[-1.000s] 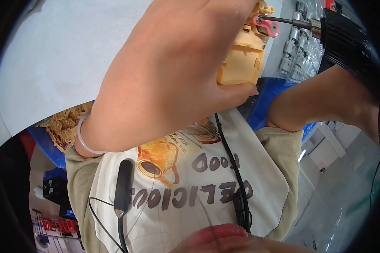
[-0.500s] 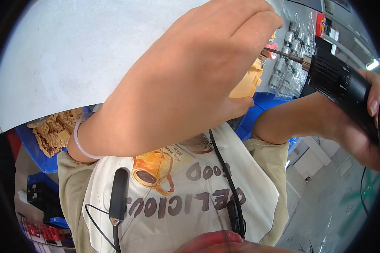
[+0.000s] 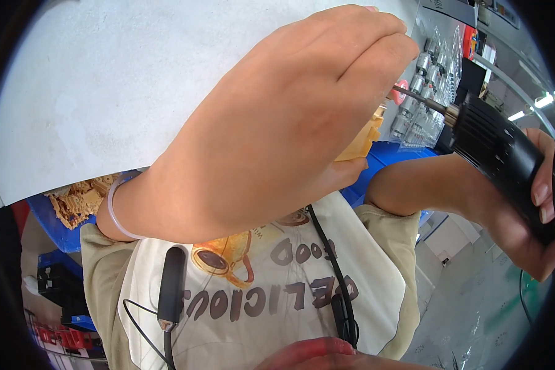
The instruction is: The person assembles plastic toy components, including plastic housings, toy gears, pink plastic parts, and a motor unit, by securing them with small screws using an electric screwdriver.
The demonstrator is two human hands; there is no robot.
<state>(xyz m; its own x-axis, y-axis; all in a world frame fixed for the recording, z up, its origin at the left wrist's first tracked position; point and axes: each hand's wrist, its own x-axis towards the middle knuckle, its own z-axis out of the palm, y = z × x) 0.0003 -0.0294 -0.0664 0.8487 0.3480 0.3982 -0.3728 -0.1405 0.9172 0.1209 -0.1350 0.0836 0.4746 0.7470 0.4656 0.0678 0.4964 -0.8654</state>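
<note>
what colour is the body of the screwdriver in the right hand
Screwdriver body: black, in the head view.

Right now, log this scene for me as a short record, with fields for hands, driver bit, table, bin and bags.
Left hand: closed around a yellow part
Right hand: gripping a black driver
Bit: at the pink piece; contact unclear
Table: white, upper left
Bin: blue, lower left, holding yellow pieces
Bags: clear, upper right, silvery cylinders inside

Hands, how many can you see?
2: the left hand is around a yellow part, and the right hand grips a black driver.
</note>
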